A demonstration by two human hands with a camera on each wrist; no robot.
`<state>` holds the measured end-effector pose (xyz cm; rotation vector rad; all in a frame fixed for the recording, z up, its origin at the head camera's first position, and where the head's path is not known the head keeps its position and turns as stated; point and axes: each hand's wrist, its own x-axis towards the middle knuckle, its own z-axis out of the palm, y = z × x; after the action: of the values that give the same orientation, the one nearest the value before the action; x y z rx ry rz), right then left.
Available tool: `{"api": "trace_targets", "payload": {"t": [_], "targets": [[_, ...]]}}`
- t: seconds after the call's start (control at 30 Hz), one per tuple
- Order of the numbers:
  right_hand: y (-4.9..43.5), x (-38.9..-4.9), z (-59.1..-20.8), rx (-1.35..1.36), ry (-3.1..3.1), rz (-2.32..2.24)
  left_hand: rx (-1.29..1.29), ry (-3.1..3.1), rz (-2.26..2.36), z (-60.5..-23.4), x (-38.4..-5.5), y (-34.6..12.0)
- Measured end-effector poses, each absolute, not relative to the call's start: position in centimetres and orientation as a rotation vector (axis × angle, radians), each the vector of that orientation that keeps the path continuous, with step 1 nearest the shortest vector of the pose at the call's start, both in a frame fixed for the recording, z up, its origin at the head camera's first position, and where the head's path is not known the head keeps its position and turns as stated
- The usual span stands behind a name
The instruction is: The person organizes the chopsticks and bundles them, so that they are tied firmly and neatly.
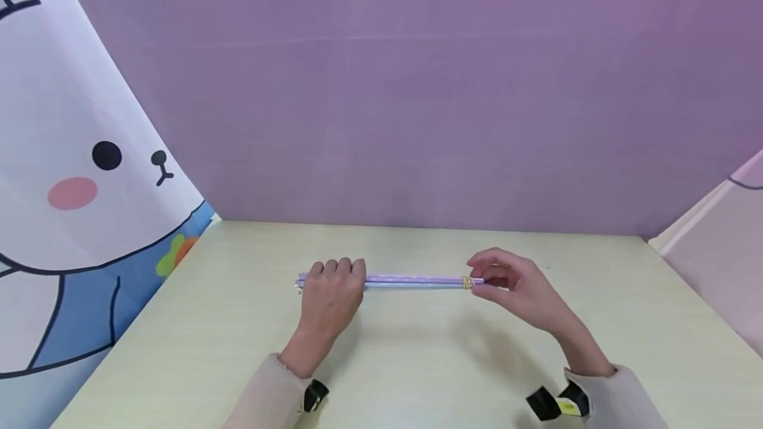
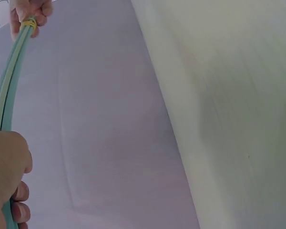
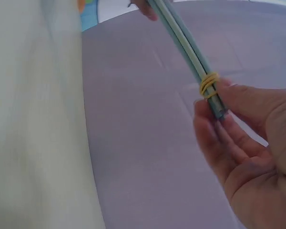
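A bundle of slim pastel sticks (image 1: pixel 411 281), purple and pale blue in the head view, runs level above the table. My left hand (image 1: pixel 332 293) grips it near its left end, the fingers wrapped round it; a short length pokes out past the hand. Wound several times about the right end is a yellow rubber band (image 3: pixel 209 85). At that end my right hand (image 1: pixel 517 288) pinches the bundle between thumb and fingers, the thumb touching the band in the right wrist view. Whether the sticks are straws or chopsticks I cannot tell.
Below the hands lies a pale wood-grain table (image 1: pixel 393 376). A purple backdrop (image 1: pixel 417 118) rises along its far edge. A cartoon-printed cloth (image 1: pixel 71 237) hangs at the left, and a pale panel (image 1: pixel 715 270) stands on the right.
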<state>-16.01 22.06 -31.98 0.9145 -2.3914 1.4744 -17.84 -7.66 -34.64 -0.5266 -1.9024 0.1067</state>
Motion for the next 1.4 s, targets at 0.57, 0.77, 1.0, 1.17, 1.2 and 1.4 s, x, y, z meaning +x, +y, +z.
{"api": "trace_targets", "payload": {"t": [0.57, 0.77, 1.0, 1.17, 1.2, 1.4], "targets": [[19.1, -16.0, -34.0, 0.801, -2.331, 1.639, -0.53, -1.826, 0.125, -34.8, -17.8, -6.9], [20.9, -16.4, -33.2, 0.848, -2.378, 1.627, -0.503, -1.843, 0.125, -34.6, -18.0, -7.2], [20.1, -15.9, -33.4, 0.813, -2.212, 1.547, -0.502, -1.87, 0.129, -34.7, -17.5, -7.3], [18.1, -15.4, -33.5, 0.816, -2.265, 1.323, -0.525, -1.788, 0.188, -34.7, -17.3, -6.8], [17.8, -15.4, -33.4, 0.831, -2.306, 1.297, -0.528, -1.782, 0.19, -34.7, -17.3, -6.8], [19.2, -15.8, -32.5, 0.932, -2.518, 1.243, -0.513, -1.794, 0.158, -35.0, -17.2, -7.0]]}}
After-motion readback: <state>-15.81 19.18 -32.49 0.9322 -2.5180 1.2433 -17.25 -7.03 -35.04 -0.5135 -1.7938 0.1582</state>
